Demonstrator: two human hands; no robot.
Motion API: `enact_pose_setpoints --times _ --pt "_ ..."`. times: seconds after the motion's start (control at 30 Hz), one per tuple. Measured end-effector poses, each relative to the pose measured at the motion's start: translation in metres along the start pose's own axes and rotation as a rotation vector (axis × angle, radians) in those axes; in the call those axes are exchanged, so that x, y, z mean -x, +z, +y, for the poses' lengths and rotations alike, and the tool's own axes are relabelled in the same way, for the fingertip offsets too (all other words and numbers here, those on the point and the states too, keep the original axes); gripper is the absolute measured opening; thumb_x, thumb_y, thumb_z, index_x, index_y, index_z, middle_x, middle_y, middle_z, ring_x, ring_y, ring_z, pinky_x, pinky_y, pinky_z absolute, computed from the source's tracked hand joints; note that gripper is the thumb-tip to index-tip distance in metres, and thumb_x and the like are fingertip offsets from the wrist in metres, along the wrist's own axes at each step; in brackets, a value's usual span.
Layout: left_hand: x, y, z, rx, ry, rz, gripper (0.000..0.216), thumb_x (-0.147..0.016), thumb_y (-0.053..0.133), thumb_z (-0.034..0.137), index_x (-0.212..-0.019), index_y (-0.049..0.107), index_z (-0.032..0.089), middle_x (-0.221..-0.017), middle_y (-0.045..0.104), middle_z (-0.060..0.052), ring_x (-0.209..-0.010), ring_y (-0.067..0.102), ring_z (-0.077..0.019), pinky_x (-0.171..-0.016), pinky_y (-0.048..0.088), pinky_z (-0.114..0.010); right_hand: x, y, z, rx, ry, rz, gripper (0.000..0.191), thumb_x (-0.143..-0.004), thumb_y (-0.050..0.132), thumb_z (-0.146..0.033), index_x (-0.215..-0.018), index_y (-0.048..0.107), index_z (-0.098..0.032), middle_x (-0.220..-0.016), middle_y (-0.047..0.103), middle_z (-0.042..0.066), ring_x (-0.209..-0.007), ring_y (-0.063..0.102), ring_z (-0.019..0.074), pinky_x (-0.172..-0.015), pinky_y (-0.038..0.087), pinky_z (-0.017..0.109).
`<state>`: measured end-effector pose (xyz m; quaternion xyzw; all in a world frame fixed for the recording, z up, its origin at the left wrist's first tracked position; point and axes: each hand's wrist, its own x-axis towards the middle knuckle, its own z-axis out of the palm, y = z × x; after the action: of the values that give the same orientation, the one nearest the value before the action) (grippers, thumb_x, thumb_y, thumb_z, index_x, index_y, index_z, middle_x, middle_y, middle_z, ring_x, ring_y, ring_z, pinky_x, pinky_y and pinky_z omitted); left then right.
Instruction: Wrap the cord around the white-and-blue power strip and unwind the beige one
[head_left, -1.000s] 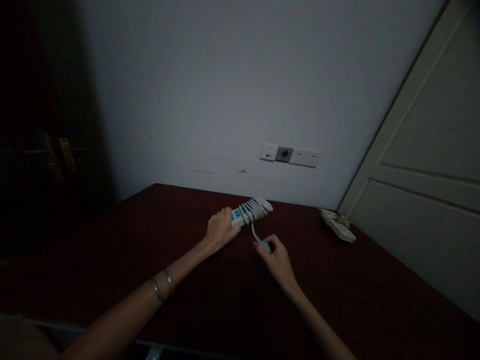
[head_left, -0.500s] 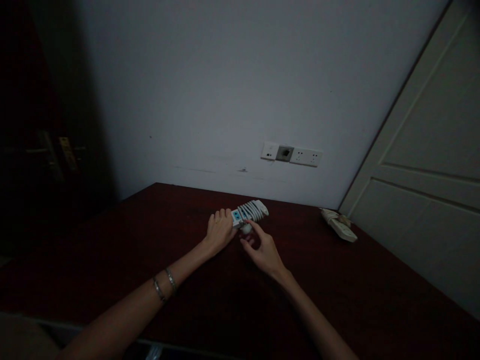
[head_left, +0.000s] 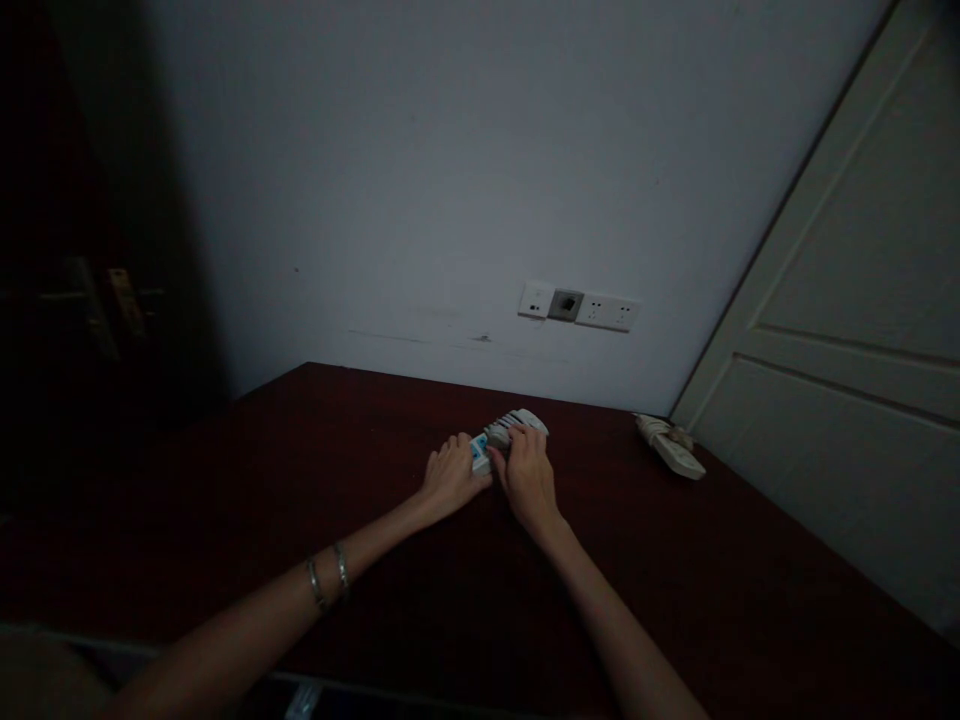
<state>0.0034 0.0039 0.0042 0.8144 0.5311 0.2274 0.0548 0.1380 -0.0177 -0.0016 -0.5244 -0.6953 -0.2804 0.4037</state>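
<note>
A white power strip (head_left: 481, 465) with blue socket faces lies at a slant on the dark red table, its own cord (head_left: 504, 422) wound in several turns around the far half. My left hand (head_left: 452, 472) is closed around the near left end of the strip. Over the wound part, my right hand (head_left: 529, 474) has its thumb and fingers bent around the pale plug (head_left: 497, 436) at the cord's end. Its fingertips rest against the coils and partly hide them.
To the right on the table (head_left: 360, 420) lies a second white power strip (head_left: 679, 457), also wrapped in its cord. Wall sockets (head_left: 606, 312) sit above the table's back edge. A pale panelled door (head_left: 840, 400) stands at the right, a dark door with a handle (head_left: 126, 300) at the left.
My right hand has moved up from beside the strip onto the coils, bringing the plug against them. My left hand keeps its hold on the strip's end. The view has shifted slightly.
</note>
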Motion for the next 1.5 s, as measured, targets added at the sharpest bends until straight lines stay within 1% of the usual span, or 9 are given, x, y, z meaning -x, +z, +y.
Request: enact_pose_setpoints --times 0.2,0.37,0.47,0.63,0.87,1.13,1.23,1.37,1.5 --pt "0.002 -0.006 0.007 0.107 -0.019 -0.012 0.042 -0.073 0.053 0.040 -0.105 0.042 0.016 -0.107 0.055 -0.011 -0.098 0.056 -0.0243 -0.075 0.043 -0.030 0.000 -0.013 0.006 0.005 -0.044 -0.052 0.032 -0.082 0.048 -0.015 -0.114 0.052 -0.011 -0.125 0.041 0.019 -0.114 0.038 0.0287 -0.089 0.044 0.044" --pt "0.005 -0.004 0.008 0.107 -0.001 0.070 0.045 -0.074 0.054 0.043 -0.107 0.041 0.016 -0.108 0.054 -0.010 -0.099 0.055 -0.0241 -0.076 0.043 -0.030 0.001 -0.024 0.008 0.123 0.058 -0.009 0.041 -0.080 0.057 -0.022 -0.120 0.053 -0.022 -0.139 0.029 0.015 -0.119 0.032 0.0343 -0.094 0.035 0.055" --pt "0.007 -0.003 0.009 0.082 0.036 0.121 0.046 -0.076 0.053 0.042 -0.110 0.038 0.015 -0.110 0.052 -0.011 -0.102 0.053 -0.0239 -0.078 0.043 -0.031 0.001 -0.025 0.011 0.063 0.090 -0.011 0.047 -0.082 0.055 -0.024 -0.128 0.046 -0.025 -0.144 0.021 0.014 -0.126 0.026 0.0351 -0.094 0.035 0.056" --pt "0.012 -0.002 0.011 0.075 0.085 0.139 0.047 -0.078 0.052 0.041 -0.113 0.036 0.014 -0.113 0.050 -0.012 -0.105 0.052 -0.0255 -0.078 0.044 -0.033 0.003 -0.024 0.019 -0.119 0.077 -0.018 0.052 -0.084 0.049 -0.018 -0.135 0.036 -0.023 -0.143 0.023 0.016 -0.128 0.027 0.0308 -0.096 0.039 0.052" --pt "0.015 0.001 0.017 0.171 0.020 0.062 0.052 -0.073 0.056 0.041 -0.114 0.035 0.016 -0.111 0.053 -0.013 -0.095 0.059 -0.0280 -0.074 0.044 -0.034 0.007 -0.023 0.026 -0.174 0.044 -0.010 0.057 -0.084 0.046 -0.014 -0.138 0.031 -0.023 -0.146 0.020 0.015 -0.133 0.021 0.0301 -0.099 0.035 0.055" --pt "0.012 0.015 0.011 0.501 0.012 0.034 0.047 -0.070 0.060 0.033 -0.108 0.036 0.020 -0.102 0.059 -0.007 -0.085 0.061 -0.0209 -0.070 0.045 -0.028 0.011 -0.014 0.031 -0.203 0.017 0.017 0.059 -0.086 0.038 -0.011 -0.142 0.021 -0.019 -0.146 0.019 0.017 -0.135 0.018 0.0264 -0.104 0.032 0.050" --pt "0.010 0.019 0.007 0.619 0.045 0.010 0.051 -0.068 0.062 0.029 -0.110 0.036 0.018 -0.103 0.059 -0.008 -0.086 0.060 -0.0195 -0.073 0.045 -0.028 0.011 -0.014 0.031 -0.206 0.011 0.021 0.058 -0.085 0.039 -0.010 -0.141 0.023 -0.019 -0.146 0.020 0.017 -0.135 0.020 0.0265 -0.103 0.033 0.051" --pt "0.002 0.016 0.004 0.841 0.077 -0.054 0.053 -0.074 0.059 0.037 -0.117 0.037 0.015 -0.107 0.059 -0.011 -0.093 0.058 -0.0196 -0.082 0.044 -0.030 0.012 -0.014 0.030 -0.253 0.044 0.013 0.055 -0.085 0.038 -0.012 -0.139 0.026 -0.018 -0.144 0.024 0.017 -0.134 0.023 0.0256 -0.102 0.034 0.050" --pt "-0.009 0.009 0.003 1.223 -0.078 -0.178 0.050 -0.084 0.048 0.036 -0.128 0.034 0.017 -0.099 0.062 -0.008 -0.081 0.061 -0.0163 -0.074 0.047 -0.029 0.015 -0.008 0.032 -0.378 0.126 0.036 0.051 -0.088 0.037 -0.019 -0.138 0.027 -0.015 -0.141 0.030 0.018 -0.132 0.028 0.0235 -0.104 0.033 0.047"
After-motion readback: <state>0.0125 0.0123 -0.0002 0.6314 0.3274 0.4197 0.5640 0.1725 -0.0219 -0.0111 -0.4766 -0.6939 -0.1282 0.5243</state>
